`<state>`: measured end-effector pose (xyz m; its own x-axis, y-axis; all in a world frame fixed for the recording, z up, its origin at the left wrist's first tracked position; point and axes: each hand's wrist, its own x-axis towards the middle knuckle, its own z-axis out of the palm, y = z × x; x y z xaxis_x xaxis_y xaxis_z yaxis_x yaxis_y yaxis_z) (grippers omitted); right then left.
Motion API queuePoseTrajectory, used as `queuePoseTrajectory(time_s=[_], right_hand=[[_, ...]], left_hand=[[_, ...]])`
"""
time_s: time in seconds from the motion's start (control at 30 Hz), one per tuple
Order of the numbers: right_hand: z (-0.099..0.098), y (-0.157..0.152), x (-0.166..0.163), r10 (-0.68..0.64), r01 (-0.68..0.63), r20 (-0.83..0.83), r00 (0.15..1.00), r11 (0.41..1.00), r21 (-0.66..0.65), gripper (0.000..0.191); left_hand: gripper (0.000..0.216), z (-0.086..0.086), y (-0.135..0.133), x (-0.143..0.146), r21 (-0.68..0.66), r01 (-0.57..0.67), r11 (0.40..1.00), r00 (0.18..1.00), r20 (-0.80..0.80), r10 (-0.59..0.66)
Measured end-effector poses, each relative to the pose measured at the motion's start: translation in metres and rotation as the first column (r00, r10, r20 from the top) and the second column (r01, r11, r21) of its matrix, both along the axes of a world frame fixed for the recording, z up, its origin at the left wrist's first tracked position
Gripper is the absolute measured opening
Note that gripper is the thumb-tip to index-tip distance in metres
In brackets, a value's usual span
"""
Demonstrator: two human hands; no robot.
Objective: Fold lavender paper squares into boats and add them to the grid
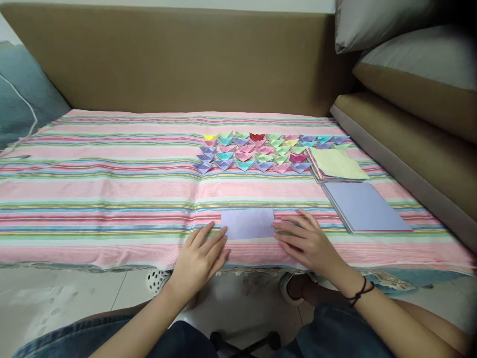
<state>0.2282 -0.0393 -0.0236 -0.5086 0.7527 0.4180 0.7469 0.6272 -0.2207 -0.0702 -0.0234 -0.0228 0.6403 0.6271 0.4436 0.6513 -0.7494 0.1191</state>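
A lavender sheet of paper (247,223), a wide rectangle that looks folded in half, lies flat on the striped cloth (112,191) close to its front edge. My left hand (204,251) rests palm down with its fingers stretched out, the tips at the paper's left edge. On the other side, my right hand (303,238) is spread, its fingertips touching or just beside the right edge. Neither hand grasps anything. Beyond the paper stand several rows of folded paper boats (245,154) in many colours.
To the right lie a stack of lavender-topped paper (368,206) and a stack of pale yellow-topped paper (339,163). Grey and brown cushions (417,99) are piled at the right edge. A brown backrest (179,59) rises behind the cloth. A white cable (26,102) hangs at far left.
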Motion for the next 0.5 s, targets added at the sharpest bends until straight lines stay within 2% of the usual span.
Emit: queuePoseTrajectory(time_s=[0.17, 0.3, 0.4, 0.5], right_hand=[[0.000, 0.003, 0.000, -0.006, 0.005, -0.039, 0.999, 1.000, -0.017, 0.020], [0.018, -0.004, 0.016, -0.046, 0.043, -0.043, 0.998, 0.997, -0.060, 0.018], [0.032, -0.041, 0.050, -0.193, 0.191, -0.035, 0.981, 0.980, -0.046, 0.022], [0.023, -0.109, 0.089, -0.363, 0.362, 0.022, 0.932, 0.932, 0.011, 0.026]], left_hand=[[0.016, -0.001, 0.004, -0.005, -0.011, 0.007, 1.000, 1.000, 0.015, -0.007], [0.011, -0.001, 0.009, -0.007, -0.056, 0.018, 0.998, 1.000, 0.018, -0.017], [0.011, 0.001, 0.009, -0.007, -0.055, 0.008, 0.998, 1.000, -0.001, -0.008], [0.020, 0.002, 0.005, -0.005, 0.015, 0.004, 1.000, 0.999, -0.051, -0.004]])
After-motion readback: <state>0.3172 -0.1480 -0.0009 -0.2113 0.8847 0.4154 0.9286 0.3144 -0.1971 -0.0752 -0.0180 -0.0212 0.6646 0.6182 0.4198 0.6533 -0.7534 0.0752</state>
